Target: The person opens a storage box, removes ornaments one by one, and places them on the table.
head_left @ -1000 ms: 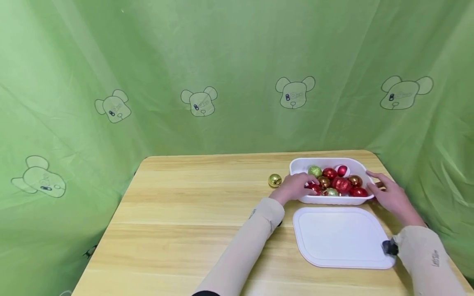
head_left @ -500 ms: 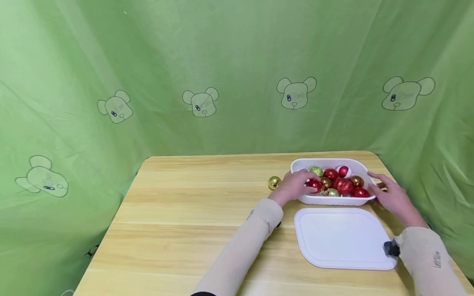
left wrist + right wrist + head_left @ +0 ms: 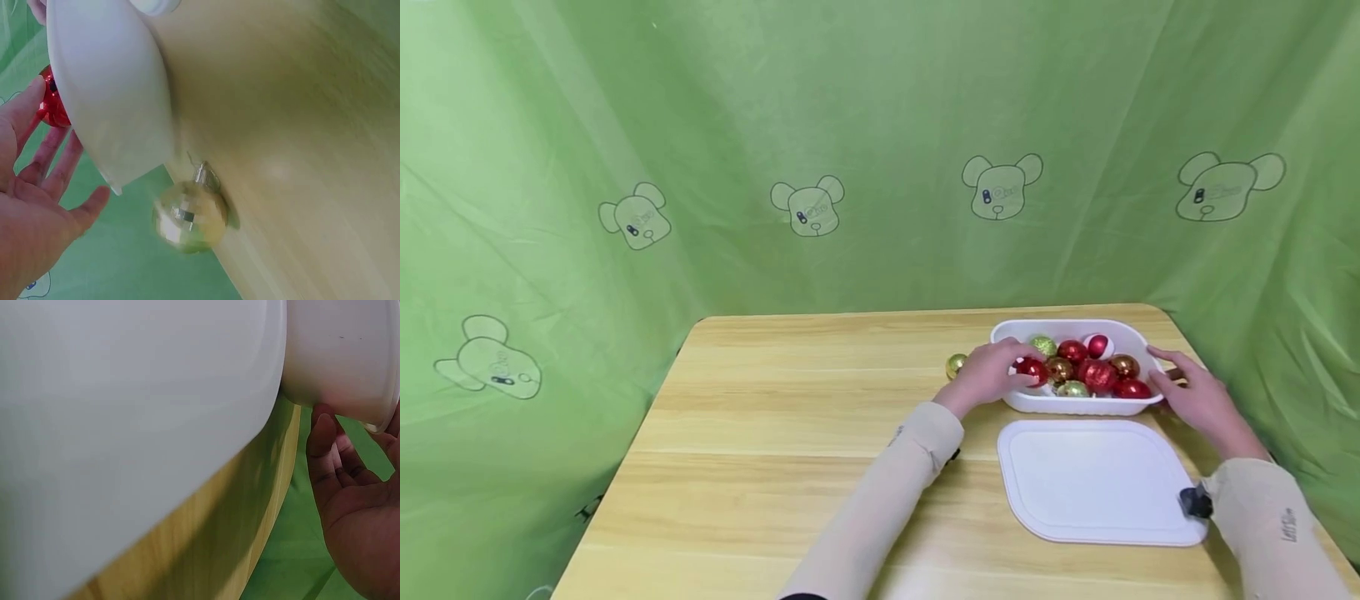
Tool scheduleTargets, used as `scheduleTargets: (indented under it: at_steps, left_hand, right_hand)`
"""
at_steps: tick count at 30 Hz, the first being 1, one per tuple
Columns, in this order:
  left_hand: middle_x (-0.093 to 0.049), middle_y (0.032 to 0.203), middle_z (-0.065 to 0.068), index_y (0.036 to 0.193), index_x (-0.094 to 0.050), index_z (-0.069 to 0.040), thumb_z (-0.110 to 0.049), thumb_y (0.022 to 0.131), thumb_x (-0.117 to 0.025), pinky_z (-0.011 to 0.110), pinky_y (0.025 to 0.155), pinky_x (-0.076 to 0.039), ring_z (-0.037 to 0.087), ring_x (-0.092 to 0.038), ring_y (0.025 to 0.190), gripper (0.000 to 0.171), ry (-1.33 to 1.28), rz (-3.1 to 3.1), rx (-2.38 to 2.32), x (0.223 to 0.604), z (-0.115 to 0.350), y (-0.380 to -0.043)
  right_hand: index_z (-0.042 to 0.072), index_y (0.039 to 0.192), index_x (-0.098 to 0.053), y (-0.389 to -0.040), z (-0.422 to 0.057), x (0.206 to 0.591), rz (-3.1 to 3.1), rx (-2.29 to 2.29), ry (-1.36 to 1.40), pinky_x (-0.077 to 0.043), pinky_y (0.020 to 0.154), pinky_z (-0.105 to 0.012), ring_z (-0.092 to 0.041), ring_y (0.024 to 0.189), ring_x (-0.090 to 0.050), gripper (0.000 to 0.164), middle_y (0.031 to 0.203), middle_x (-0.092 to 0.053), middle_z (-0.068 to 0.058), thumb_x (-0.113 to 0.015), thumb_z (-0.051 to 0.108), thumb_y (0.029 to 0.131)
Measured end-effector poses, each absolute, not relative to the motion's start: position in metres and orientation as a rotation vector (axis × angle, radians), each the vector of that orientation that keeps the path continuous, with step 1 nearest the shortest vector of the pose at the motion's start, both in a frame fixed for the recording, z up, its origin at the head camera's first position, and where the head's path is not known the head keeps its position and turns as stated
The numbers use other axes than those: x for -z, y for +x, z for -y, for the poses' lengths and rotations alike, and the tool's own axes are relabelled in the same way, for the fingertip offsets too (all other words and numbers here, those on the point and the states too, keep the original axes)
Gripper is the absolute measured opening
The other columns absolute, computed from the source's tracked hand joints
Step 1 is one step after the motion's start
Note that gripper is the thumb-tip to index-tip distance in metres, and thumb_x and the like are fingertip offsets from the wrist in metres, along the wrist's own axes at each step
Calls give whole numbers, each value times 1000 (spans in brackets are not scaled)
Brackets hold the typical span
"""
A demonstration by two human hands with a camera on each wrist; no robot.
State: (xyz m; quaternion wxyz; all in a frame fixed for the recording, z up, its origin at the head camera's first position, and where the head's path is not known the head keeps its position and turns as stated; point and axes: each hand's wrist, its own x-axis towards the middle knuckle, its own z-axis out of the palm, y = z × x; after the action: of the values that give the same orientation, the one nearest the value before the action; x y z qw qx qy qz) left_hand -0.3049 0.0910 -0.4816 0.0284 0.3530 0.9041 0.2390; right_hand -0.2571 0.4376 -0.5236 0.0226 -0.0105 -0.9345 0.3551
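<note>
My left hand (image 3: 987, 375) pinches a shiny red bauble (image 3: 1034, 372) between thumb and fingers at the left end of a white plastic box (image 3: 1075, 407). In the left wrist view the same red bauble (image 3: 54, 103) shows past the box rim. Red, gold and light green baubles fill much of the box; a red one (image 3: 1099, 377) lies near the middle. My right hand (image 3: 1197, 398) holds the box's right end, with fingers against the outer wall in the right wrist view. Just left of the box, a gold bauble (image 3: 190, 217) lies on the table, partly hidden by my left hand in the head view.
A flat white lid (image 3: 1097, 483) lies on the wooden table (image 3: 775, 433) in front of the box, beneath my right forearm's edge. A green curtain (image 3: 880, 100) hangs behind the table and along its sides.
My left hand has drawn slightly left and up with the red bauble, now partly covering the gold bauble on the table. The right hand stays on the box.
</note>
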Motion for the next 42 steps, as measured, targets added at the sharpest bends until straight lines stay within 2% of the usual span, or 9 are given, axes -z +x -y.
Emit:
scheduleTargets:
  at_steps: [6, 16, 21, 27, 37, 42]
  left_hand:
    - [-62, 127, -9, 137, -65, -28, -31, 99, -71, 19, 100, -49, 7, -62, 116, 38, 1062, -2760, -846, 478, -83, -306]
    - [-64, 130, -4, 133, -67, -23, -25, 98, -73, 19, 107, -47, 12, -62, 122, 36, 1049, -2783, -981, 475, -68, -307]
    - [-65, 126, -1, 133, -67, -20, -23, 96, -75, 17, 104, -48, 12, -63, 118, 37, 1012, -2776, -1089, 474, -57, -308]
    - [-65, 130, 1, 131, -69, -18, -21, 95, -76, 16, 102, -49, 12, -63, 118, 37, 964, -2749, -1173, 475, -41, -312]
    - [-65, 128, 4, 132, -67, -12, -17, 95, -75, 25, 100, -56, 17, -65, 115, 39, 899, -2733, -1254, 477, -8, -318]
    - [-65, 130, 5, 132, -67, -12, -16, 95, -75, 23, 100, -56, 17, -65, 116, 38, 882, -2748, -1263, 477, 5, -320]
  right_hand:
    - [8, 160, -32, -257, -438, 523, 2896, -1098, -39, -57, 55, -34, -16, 68, -64, 61, 119, -59, -36, -46, 39, 110]
    - [9, 161, -31, -258, -438, 523, 2907, -1104, -54, -57, 55, -34, -18, 69, -65, 62, 120, -59, -35, -46, 40, 110]
    - [9, 161, -30, -258, -437, 523, 2904, -1119, -55, -57, 55, -34, -17, 69, -65, 62, 120, -59, -35, -46, 40, 110]
    - [8, 161, -31, -258, -437, 523, 2900, -1114, -54, -57, 56, -33, -16, 69, -65, 62, 118, -59, -34, -46, 40, 110]
    - [8, 161, -31, -259, -435, 524, 2893, -1136, -44, -58, 57, -33, -15, 70, -65, 61, 121, -58, -37, -46, 39, 110]
    - [9, 161, -30, -258, -437, 525, 2893, -1132, -49, -58, 57, -33, -15, 70, -66, 61, 121, -58, -38, -45, 39, 110]
